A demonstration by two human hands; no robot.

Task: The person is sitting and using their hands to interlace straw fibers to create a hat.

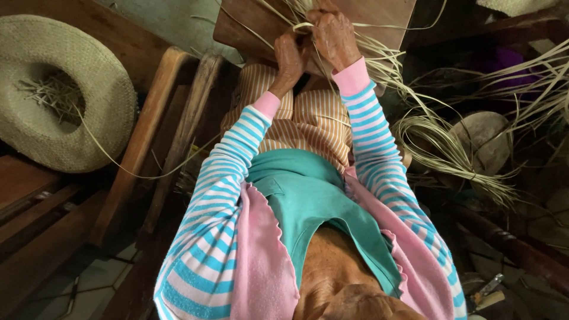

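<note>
Dim room, wooden bench (148, 142), tiled floor (98, 278)

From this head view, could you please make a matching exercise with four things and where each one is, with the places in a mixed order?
Things:
1. woven hat
2. left hand
3. right hand
4. bundle of loose straw strips

Places:
A. on the floor at the right of the picture
B. far left of the picture
C. on the straw strands at the wooden board, beside the other hand
D. top centre, gripping straw strands against the board

Pairs: 1-B, 2-C, 3-D, 4-A
</note>
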